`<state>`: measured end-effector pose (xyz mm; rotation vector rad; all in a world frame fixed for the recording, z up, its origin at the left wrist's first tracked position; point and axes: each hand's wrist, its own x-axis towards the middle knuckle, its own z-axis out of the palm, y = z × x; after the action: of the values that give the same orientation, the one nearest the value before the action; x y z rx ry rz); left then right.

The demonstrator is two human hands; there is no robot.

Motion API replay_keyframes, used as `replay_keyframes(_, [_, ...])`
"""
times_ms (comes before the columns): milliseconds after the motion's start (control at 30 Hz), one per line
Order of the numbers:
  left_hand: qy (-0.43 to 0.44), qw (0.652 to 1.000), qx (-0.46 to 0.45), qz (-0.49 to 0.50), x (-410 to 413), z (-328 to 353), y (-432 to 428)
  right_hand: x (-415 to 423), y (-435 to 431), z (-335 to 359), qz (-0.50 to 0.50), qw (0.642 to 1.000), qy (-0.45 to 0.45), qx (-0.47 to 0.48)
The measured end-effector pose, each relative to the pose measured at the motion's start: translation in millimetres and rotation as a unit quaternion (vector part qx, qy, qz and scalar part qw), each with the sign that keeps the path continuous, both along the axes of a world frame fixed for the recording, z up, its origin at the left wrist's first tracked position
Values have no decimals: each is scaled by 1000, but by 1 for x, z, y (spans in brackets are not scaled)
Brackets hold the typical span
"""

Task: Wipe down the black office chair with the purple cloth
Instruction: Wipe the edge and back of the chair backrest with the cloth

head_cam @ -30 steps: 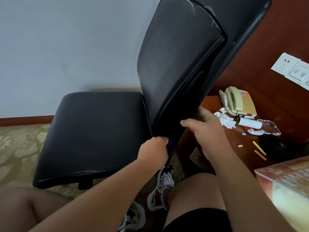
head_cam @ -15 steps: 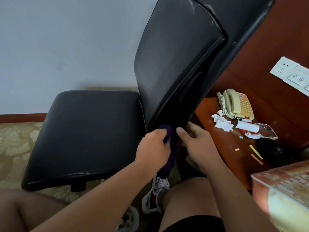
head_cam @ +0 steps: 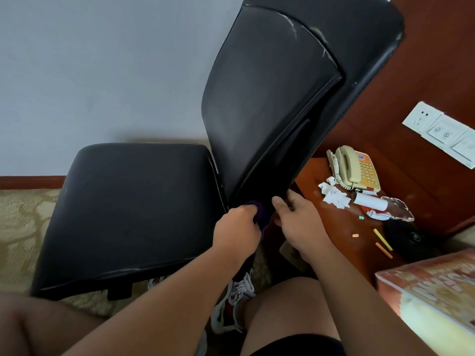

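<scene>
purple cloth [head_cam: 260, 211], bunched in left hand [head_cam: 237, 228]

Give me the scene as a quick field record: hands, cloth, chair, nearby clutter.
chair: black, seat at left, white scuffs near the backrest top
left hand: grips cloth, held against the backrest's base
right hand: grips the backrest's lower edge
cloth: purple, mostly hidden behind the left hand
table: wooden, right of the chair; holds phone and crumpled tissue
</scene>
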<state>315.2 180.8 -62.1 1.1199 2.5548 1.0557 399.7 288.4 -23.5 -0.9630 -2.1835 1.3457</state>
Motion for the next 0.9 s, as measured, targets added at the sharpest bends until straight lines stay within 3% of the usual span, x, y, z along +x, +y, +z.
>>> replay_keyframes(133, [-29, 997, -77, -2, -3, 3, 3, 1, 0, 5, 10, 1000, -21, -15])
replay_keyframes(200, [-101, 987, -125, 9, -7, 0, 0, 4, -2, 10, 21, 997, -24, -69])
replay_keyframes(267, [-139, 983, -117, 17, -7, -1, -5, 8, -2, 16, 36, 989, -19, -139])
replay_keyframes(467, [-51, 999, -11, -5, 1, 67, -7, 13, -1, 23, 20, 961, 28, -274])
replay_keyframes(700, [100, 976, 194, -11, -1, 197, 3, 6, -20, 37, -27, 975, -32, -220])
replay_keyframes(800, [122, 973, 194, -37, -7, 210, 9, 11, -28, 44, -27, 968, -21, -247])
replay_keyframes(900, [131, 973, 180, -60, -8, 178, 5, 8, -34, 47, -37, 969, -49, -240])
